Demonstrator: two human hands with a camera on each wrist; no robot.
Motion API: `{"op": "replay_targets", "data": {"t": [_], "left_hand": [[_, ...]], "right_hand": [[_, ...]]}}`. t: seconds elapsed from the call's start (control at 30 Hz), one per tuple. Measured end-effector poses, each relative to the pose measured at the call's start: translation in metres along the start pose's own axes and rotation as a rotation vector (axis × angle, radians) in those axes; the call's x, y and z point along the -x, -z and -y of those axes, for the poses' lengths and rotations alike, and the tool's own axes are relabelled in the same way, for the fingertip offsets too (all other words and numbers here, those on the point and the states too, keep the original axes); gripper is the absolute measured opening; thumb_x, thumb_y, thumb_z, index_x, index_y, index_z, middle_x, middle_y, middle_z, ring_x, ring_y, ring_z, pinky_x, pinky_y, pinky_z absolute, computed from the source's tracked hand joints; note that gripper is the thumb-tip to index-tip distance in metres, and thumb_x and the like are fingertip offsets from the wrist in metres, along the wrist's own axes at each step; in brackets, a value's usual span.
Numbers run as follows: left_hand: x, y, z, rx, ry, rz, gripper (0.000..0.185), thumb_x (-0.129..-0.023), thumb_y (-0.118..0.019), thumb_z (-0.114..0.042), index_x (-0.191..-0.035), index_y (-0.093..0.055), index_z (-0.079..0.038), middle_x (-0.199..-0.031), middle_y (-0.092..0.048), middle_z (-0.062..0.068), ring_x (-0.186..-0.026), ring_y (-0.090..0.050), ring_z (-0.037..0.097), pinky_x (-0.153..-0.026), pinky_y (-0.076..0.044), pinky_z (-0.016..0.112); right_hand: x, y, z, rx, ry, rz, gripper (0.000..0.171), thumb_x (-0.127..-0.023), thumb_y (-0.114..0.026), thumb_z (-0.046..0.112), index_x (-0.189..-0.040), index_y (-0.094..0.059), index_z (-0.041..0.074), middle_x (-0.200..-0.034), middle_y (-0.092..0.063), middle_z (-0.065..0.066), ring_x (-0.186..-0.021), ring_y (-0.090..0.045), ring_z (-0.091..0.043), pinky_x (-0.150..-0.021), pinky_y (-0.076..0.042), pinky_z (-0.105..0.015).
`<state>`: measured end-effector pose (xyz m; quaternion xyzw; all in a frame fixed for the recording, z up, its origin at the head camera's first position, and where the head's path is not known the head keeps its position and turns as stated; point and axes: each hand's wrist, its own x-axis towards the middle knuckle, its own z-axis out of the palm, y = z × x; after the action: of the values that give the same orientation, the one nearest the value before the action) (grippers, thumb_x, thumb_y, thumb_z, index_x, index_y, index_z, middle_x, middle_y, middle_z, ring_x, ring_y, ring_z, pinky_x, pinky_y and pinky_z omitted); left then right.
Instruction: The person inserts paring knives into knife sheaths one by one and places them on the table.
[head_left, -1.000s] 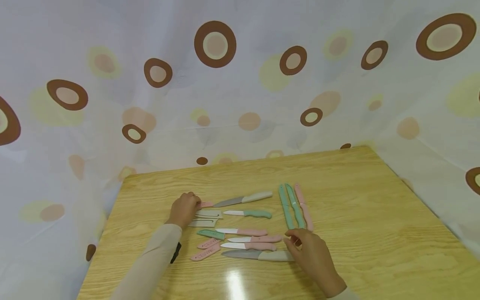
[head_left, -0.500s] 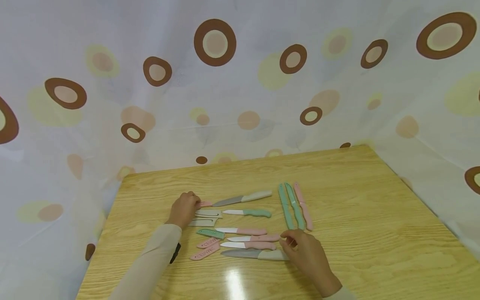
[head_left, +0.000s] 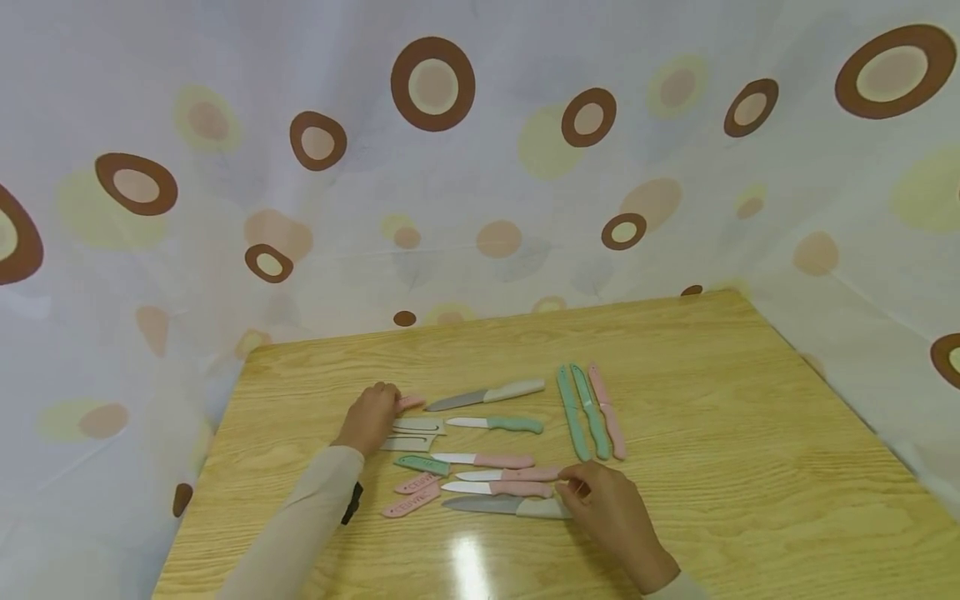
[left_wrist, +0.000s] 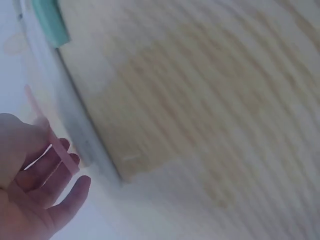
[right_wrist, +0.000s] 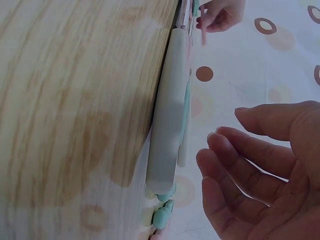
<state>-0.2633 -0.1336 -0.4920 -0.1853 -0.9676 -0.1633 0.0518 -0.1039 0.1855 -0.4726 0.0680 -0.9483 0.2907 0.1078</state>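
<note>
Sheathing seems our step: our left hand (head_left: 367, 419) pinches a pink sheath (head_left: 411, 402) over the left of the counter (head_left: 750, 467); our right hand (head_left: 609, 502), loosely parted and empty, is near three pink-handled knives (head_left: 521, 489). The next move, we judge, calls for gripping one. We count six bare knives (head_left: 513, 426) in all, five other sheaths (head_left: 423, 465), three sheathed knives (head_left: 592, 418)

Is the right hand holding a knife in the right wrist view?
No, the right hand has nothing between thumb and fingers, and the white handle lies apart.
</note>
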Motion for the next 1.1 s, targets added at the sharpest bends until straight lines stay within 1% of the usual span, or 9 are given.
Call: {"op": "replay_targets", "data": {"t": [0.07,0.13,0.23,0.33,0.47,0.57,0.7,0.9,1.1], "left_hand": [[0.001,0.004,0.0,0.052,0.012,-0.011,0.019,-0.096,-0.059,-0.01,-0.106,-0.063,0.005,-0.099,-0.065,0.016,-0.09,-0.064,0.031,-0.079,-0.056,0.042],[0.002,0.012,-0.001,0.098,-0.008,-0.054,0.02,-0.096,-0.058,-0.011,-0.109,-0.062,0.004,-0.101,-0.065,0.016,-0.091,-0.064,0.03,-0.079,-0.056,0.041],[0.005,0.028,-0.005,0.138,-0.095,-0.162,0.02,-0.096,-0.059,-0.01,-0.111,-0.062,0.003,-0.102,-0.065,0.014,-0.09,-0.064,0.027,-0.076,-0.055,0.04],[0.009,0.043,-0.011,0.141,-0.195,-0.263,0.02,-0.094,-0.061,-0.009,-0.111,-0.063,0.001,-0.1,-0.064,0.011,-0.085,-0.061,0.024,-0.072,-0.055,0.038],[0.018,0.053,-0.02,0.135,-0.271,-0.341,0.022,-0.09,-0.066,-0.009,-0.11,-0.063,-0.002,-0.102,-0.065,0.009,-0.086,-0.061,0.021,-0.072,-0.055,0.036],[0.025,0.054,-0.027,0.135,-0.297,-0.36,0.023,-0.088,-0.069,-0.01,-0.109,-0.065,-0.004,-0.104,-0.066,0.007,-0.088,-0.062,0.02,-0.074,-0.056,0.034],[0.035,0.054,-0.035,0.159,-0.308,-0.351,0.023,-0.087,-0.07,-0.009,-0.109,-0.065,-0.004,-0.103,-0.067,0.007,-0.087,-0.062,0.018,-0.073,-0.056,0.031],[0.046,0.058,-0.045,0.166,-0.345,-0.356,0.02,-0.087,-0.07,-0.011,-0.106,-0.066,-0.005,-0.101,-0.067,0.004,-0.085,-0.061,0.015,-0.069,-0.055,0.028],[0.052,0.06,-0.046,0.119,-0.388,-0.392,0.023,-0.084,-0.073,-0.011,-0.106,-0.067,-0.005,-0.103,-0.067,0.005,-0.087,-0.061,0.014,-0.072,-0.055,0.028]], "right_hand": [[0.0,0.0,0.0,-0.002,-0.008,0.005,0.008,-0.079,-0.077,0.008,-0.085,-0.072,0.006,-0.073,-0.065,0.004,-0.064,-0.059,-0.007,-0.06,-0.051,-0.017],[-0.001,0.0,0.0,-0.008,-0.018,0.011,0.008,-0.079,-0.077,0.006,-0.086,-0.072,0.006,-0.073,-0.065,0.004,-0.066,-0.06,-0.008,-0.061,-0.051,-0.017],[-0.001,0.001,-0.001,-0.03,-0.014,0.018,0.01,-0.078,-0.076,0.002,-0.086,-0.072,0.005,-0.075,-0.065,0.003,-0.067,-0.06,-0.009,-0.062,-0.052,-0.018],[-0.002,0.001,-0.001,-0.049,-0.003,0.033,0.012,-0.077,-0.076,-0.001,-0.087,-0.072,0.004,-0.076,-0.065,0.002,-0.069,-0.06,-0.01,-0.063,-0.053,-0.019],[-0.004,0.0,-0.002,-0.059,0.004,0.059,0.013,-0.077,-0.076,0.0,-0.09,-0.072,0.003,-0.077,-0.066,0.001,-0.07,-0.061,-0.01,-0.065,-0.053,-0.02],[-0.005,-0.002,-0.003,-0.06,0.013,0.065,0.013,-0.078,-0.076,0.001,-0.089,-0.072,0.003,-0.079,-0.067,0.0,-0.071,-0.061,-0.011,-0.065,-0.053,-0.019],[-0.007,-0.005,-0.005,-0.061,0.033,0.064,0.011,-0.078,-0.074,0.001,-0.089,-0.073,0.002,-0.079,-0.068,-0.002,-0.071,-0.062,-0.012,-0.065,-0.053,-0.019],[-0.009,-0.009,-0.003,-0.06,0.017,0.063,0.013,-0.077,-0.075,-0.001,-0.089,-0.072,0.002,-0.08,-0.068,-0.002,-0.071,-0.062,-0.012,-0.065,-0.054,-0.021],[-0.018,-0.014,-0.005,0.046,0.1,0.071,0.012,-0.077,-0.076,-0.002,-0.088,-0.072,-0.002,-0.079,-0.067,-0.006,-0.072,-0.063,-0.017,-0.065,-0.056,-0.027]]}}
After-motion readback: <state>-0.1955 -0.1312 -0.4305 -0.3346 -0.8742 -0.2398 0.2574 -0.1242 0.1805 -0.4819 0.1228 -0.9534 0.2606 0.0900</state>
